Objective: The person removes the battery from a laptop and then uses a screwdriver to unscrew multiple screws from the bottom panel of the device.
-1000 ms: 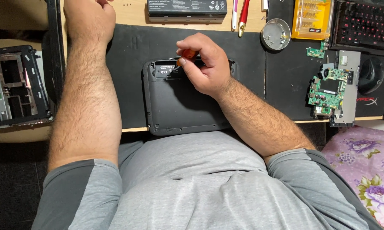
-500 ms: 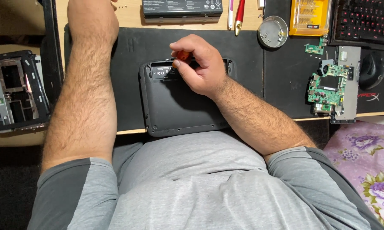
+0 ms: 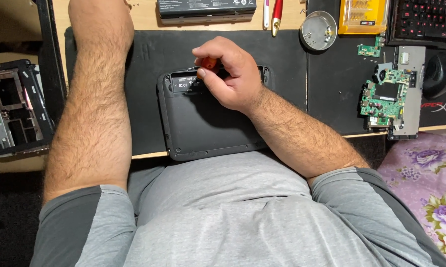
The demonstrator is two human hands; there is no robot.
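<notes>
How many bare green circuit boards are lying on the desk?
2: a large circuit board on the mat at right, and a small circuit board above it, below the yellow case. Others may be hidden.

We see a pale rectangular label (image 3: 184,83) on the dark laptop base (image 3: 208,128), just left of the right hand (image 3: 230,74). A yellow screwdriver-bit case (image 3: 364,16) with a dark label strip sits at the worktop's (image 3: 144,17) far edge.

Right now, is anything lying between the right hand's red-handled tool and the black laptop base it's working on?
Nothing visible. The right hand holds the red-handled screwdriver directly over the laptop base's far edge. The tip is hidden by the fingers.
</notes>
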